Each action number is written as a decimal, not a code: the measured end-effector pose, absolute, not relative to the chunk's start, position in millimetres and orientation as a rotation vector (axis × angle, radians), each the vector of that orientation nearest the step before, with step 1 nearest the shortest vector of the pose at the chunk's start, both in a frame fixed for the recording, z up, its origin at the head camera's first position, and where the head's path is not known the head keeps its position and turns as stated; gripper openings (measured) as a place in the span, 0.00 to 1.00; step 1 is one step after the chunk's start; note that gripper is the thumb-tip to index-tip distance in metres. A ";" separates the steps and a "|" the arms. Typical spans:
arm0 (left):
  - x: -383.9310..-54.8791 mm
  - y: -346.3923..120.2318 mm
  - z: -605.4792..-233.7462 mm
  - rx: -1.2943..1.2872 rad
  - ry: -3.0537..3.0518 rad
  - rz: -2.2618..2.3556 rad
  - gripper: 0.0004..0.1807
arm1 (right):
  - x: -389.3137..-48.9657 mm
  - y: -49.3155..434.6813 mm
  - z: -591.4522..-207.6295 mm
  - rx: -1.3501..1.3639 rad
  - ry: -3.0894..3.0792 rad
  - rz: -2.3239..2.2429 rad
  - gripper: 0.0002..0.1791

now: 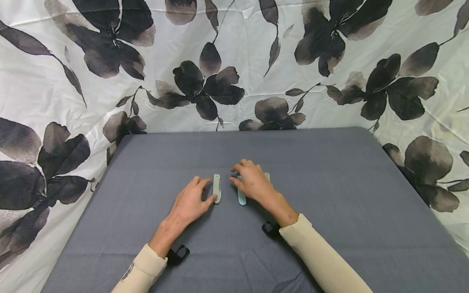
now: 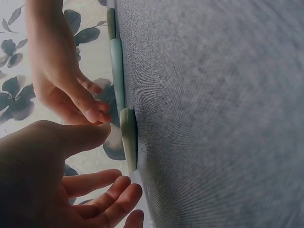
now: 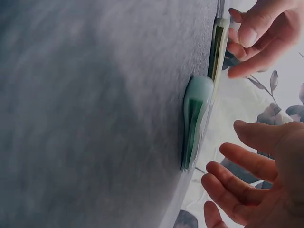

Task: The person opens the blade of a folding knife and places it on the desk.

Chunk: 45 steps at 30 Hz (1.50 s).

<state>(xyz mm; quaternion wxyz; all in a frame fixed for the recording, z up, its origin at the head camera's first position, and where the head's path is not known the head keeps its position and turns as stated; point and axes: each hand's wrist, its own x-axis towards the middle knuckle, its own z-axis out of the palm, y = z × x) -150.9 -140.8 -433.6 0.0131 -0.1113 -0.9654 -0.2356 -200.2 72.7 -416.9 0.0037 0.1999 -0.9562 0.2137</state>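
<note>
place: screened-off work spot, home or studio cannot be told | surface: plain grey cloth-covered tabletop | backdrop: creased white sheet with dark floral print, hiding whatever lies beyond

On the desk, before the cloth, the left piece lies just right of the left hand, with the middle piece and right piece farther right, partly beneath the right hand.

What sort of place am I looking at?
Likely a makeshift tabletop work or filming spot, probably indoors: a white floral sheet hangs like a backdrop behind a grey cloth-covered table.
</note>
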 end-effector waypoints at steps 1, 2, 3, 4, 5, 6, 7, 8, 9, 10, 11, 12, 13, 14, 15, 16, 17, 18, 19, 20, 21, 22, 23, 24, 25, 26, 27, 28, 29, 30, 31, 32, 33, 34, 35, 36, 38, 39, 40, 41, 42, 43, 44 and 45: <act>-150.4 -140.7 -433.5 -0.349 -3.014 -0.737 0.31 | -199.9 71.1 -416.7 0.630 -3.004 0.668 0.17; -149.8 -140.6 -433.5 -0.353 -3.020 -0.738 0.32 | -199.8 69.5 -416.8 0.635 -3.009 0.663 0.17; -149.3 -140.5 -433.3 -0.358 -3.022 -0.740 0.32 | -199.7 67.9 -416.8 0.643 -3.011 0.662 0.17; -148.8 -140.6 -433.4 -0.363 -3.024 -0.739 0.32 | -199.8 66.4 -416.9 0.650 -3.010 0.657 0.17; -148.4 -140.7 -433.4 -0.367 -3.026 -0.741 0.33 | -199.9 64.9 -417.0 0.656 -3.007 0.652 0.17; -148.2 -140.8 -433.3 -0.371 -3.027 -0.745 0.33 | -200.1 63.4 -417.1 0.659 -3.003 0.648 0.17; -148.0 -141.0 -433.3 -0.376 -3.028 -0.746 0.34 | -200.2 62.0 -417.2 0.661 -3.000 0.638 0.17; -147.8 -141.1 -433.1 -0.381 -3.030 -0.747 0.34 | -200.5 60.7 -417.5 0.663 -3.005 0.626 0.17; -147.6 -141.3 -432.9 -0.386 -3.034 -0.750 0.35 | -200.5 59.5 -417.6 0.662 -3.012 0.616 0.17; -147.4 -141.4 -432.6 -0.391 -3.040 -0.752 0.35 | -200.6 58.3 -417.6 0.659 -3.021 0.606 0.17; -147.5 -141.6 -432.5 -0.396 -3.045 -0.754 0.36 | -200.7 57.1 -417.6 0.655 -3.032 0.597 0.17; -147.7 -141.7 -432.5 -0.404 -3.048 -0.754 0.36 | -201.0 56.0 -417.6 0.651 -3.041 0.588 0.17; -147.7 -141.7 -432.2 -0.408 -3.051 -0.754 0.37 | -201.4 54.9 -417.5 0.650 -3.050 0.582 0.17; -147.9 -141.8 -431.9 -0.412 -3.055 -0.755 0.37 | -201.9 53.9 -417.2 0.648 -3.057 0.581 0.17; -148.1 -141.9 -431.8 -0.414 -3.055 -0.757 0.37 | -202.5 52.9 -416.9 0.645 -3.058 0.582 0.17; -148.0 -141.8 -431.8 -0.415 -3.057 -0.758 0.37 | -202.9 52.2 -417.2 0.645 -3.059 0.584 0.18; -147.8 -141.8 -432.2 -0.417 -3.057 -0.757 0.38 | -203.4 51.5 -417.4 0.647 -3.058 0.588 0.18; -147.5 -141.6 -432.1 -0.417 -3.059 -0.760 0.38 | -203.9 51.0 -417.7 0.647 -3.057 0.588 0.18; -147.2 -141.4 -432.1 -0.419 -3.059 -0.760 0.38 | -204.3 50.6 -417.8 0.649 -3.058 0.589 0.18; -147.1 -141.0 -432.2 -0.421 -3.060 -0.761 0.38 | -204.8 50.3 -418.2 0.650 -3.054 0.582 0.18; -146.9 -140.5 -432.3 -0.423 -3.058 -0.766 0.39 | -205.3 50.0 -418.4 0.648 -3.049 0.575 0.17; -146.9 -140.0 -432.5 -0.425 -3.055 -0.768 0.39 | -205.7 49.7 -418.5 0.649 -3.048 0.571 0.17; -146.9 -139.6 -433.1 -0.428 -3.053 -0.765 0.39 | -206.1 49.4 -418.8 0.649 -3.046 0.564 0.17; -147.0 -139.2 -433.5 -0.430 -3.051 -0.766 0.39 | -206.4 49.0 -419.2 0.650 -3.045 0.556 0.17; -147.0 -139.0 -434.3 -0.431 -3.048 -0.764 0.39 | -206.7 48.4 -419.5 0.653 -3.043 0.549 0.17; -146.7 -138.7 -434.7 -0.429 -3.045 -0.763 0.40 | -207.0 47.7 -419.9 0.656 -3.045 0.544 0.17; -146.5 -138.7 -435.4 -0.429 -3.044 -0.759 0.39 | -207.2 47.0 -420.3 0.658 -3.051 0.546 0.17; -146.1 -138.7 -435.7 -0.425 -3.046 -0.752 0.39 | -207.2 46.3 -420.8 0.661 -3.059 0.546 0.17; -145.6 -138.8 -435.8 -0.422 -3.049 -0.748 0.39 | -207.2 45.5 -421.3 0.662 -3.063 0.542 0.17; -145.2 -138.7 -435.9 -0.420 -3.048 -0.747 0.39 | -207.2 44.6 -421.7 0.661 -3.066 0.538 0.17; -145.1 -139.0 -435.9 -0.419 -3.047 -0.746 0.39 | -207.4 43.6 -421.8 0.660 -3.069 0.533 0.18; -144.9 -139.1 -435.7 -0.420 -3.045 -0.745 0.39 | -207.5 42.7 -421.8 0.656 -3.070 0.526 0.18; -144.9 -139.4 -435.8 -0.419 -3.046 -0.746 0.39 | -207.4 41.8 -422.0 0.654 -3.070 0.516 0.18; -144.6 -139.6 -435.7 -0.419 -3.046 -0.747 0.39 | -207.1 40.9 -422.1 0.651 -3.070 0.508 0.17; -144.6 -139.8 -436.1 -0.423 -3.040 -0.748 0.39 | -207.0 40.0 -422.3 0.650 -3.070 0.497 0.17; -144.5 -140.1 -436.5 -0.424 -3.039 -0.747 0.39 | -206.8 39.2 -422.4 0.651 -3.070 0.490 0.18; -143.9 -140.4 -436.9 -0.425 -3.039 -0.746 0.38 | -206.2 37.9 -422.7 0.653 -3.075 0.482 0.18; -144.0 -140.5 -437.4 -0.426 -3.037 -0.745 0.38 | -206.2 37.3 -423.0 0.654 -3.080 0.484 0.18; -144.1 -140.4 -437.8 -0.429 -3.032 -0.742 0.38 | -206.1 36.9 -423.1 0.652 -3.083 0.486 0.18; -144.4 -140.4 -438.3 -0.430 -3.030 -0.743 0.37 | -206.3 36.5 -423.5 0.653 -3.085 0.487 0.18; -144.7 -140.2 -438.4 -0.426 -3.033 -0.745 0.37 | -206.4 36.2 -423.8 0.653 -3.086 0.491 0.18; -144.9 -139.9 -438.6 -0.424 -3.030 -0.751 0.37 | -206.6 36.0 -424.3 0.653 -3.085 0.492 0.18; -145.4 -139.5 -438.9 -0.420 -3.028 -0.758 0.37 | -206.8 35.9 -424.7 0.652 -3.083 0.494 0.18; -145.8 -139.2 -439.2 -0.415 -3.027 -0.763 0.36 | -207.0 36.0 -425.3 0.651 -3.082 0.496 0.18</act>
